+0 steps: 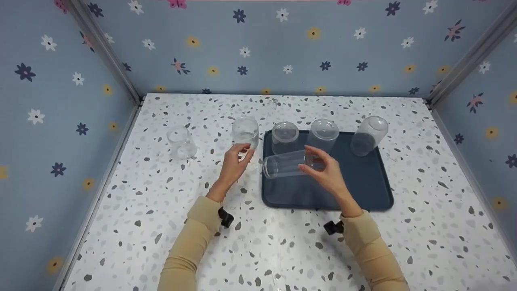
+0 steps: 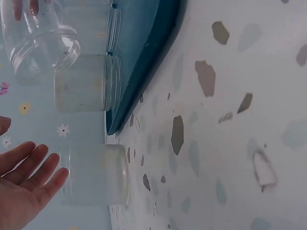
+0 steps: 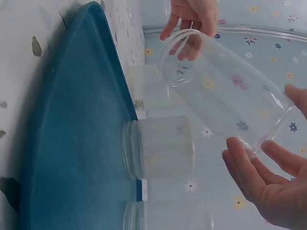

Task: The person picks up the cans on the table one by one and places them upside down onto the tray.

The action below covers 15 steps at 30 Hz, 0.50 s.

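My right hand (image 1: 329, 173) grips a clear jar (image 1: 284, 165) by its base end, thumb and fingers spread around it. The jar is tipped sideways above the tray, its open mouth toward the left. My left hand (image 1: 233, 165) is just in front of another clear jar (image 1: 245, 128) standing on the table. In the left wrist view its fingers (image 2: 45, 175) are loosely extended beside that jar (image 2: 93, 175); whether they touch it I cannot tell. A dark blue tray (image 1: 323, 194) lies under the held jar.
Three clear jars stand mouth down along the tray's back: one at left (image 1: 285, 137), one in the middle (image 1: 323, 133), one at right (image 1: 369, 135). Another clear jar (image 1: 181, 142) is at the table's left. Flowered panels (image 1: 262, 40) enclose the speckled table (image 1: 250, 250).
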Tool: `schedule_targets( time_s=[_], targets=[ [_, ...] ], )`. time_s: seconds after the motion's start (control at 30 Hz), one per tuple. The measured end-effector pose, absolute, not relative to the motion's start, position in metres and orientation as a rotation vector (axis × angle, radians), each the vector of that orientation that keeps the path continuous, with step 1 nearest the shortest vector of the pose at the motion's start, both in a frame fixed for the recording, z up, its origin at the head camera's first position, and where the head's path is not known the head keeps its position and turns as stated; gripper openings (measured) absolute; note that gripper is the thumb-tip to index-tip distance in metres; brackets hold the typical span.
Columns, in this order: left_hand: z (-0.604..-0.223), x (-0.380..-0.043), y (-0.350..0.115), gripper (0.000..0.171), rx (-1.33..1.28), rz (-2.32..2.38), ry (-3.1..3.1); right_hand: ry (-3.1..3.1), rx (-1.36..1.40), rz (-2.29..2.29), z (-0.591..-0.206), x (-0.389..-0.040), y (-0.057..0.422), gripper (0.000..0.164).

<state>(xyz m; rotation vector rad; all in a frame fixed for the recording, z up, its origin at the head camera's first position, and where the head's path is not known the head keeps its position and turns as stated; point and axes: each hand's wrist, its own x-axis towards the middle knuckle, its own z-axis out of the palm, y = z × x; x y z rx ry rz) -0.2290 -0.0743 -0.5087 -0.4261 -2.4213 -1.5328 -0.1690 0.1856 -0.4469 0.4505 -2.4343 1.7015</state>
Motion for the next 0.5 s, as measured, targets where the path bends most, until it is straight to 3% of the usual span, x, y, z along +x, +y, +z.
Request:
schedule_targets(
  time_s=[0.5],
  targets=[
    [-0.493, -0.265, -0.081, 0.037, -0.367, -0.995, -2.614, -2.626, 0.575, 1.283, -0.444, -0.172, 0.216, 0.057]
  ],
)
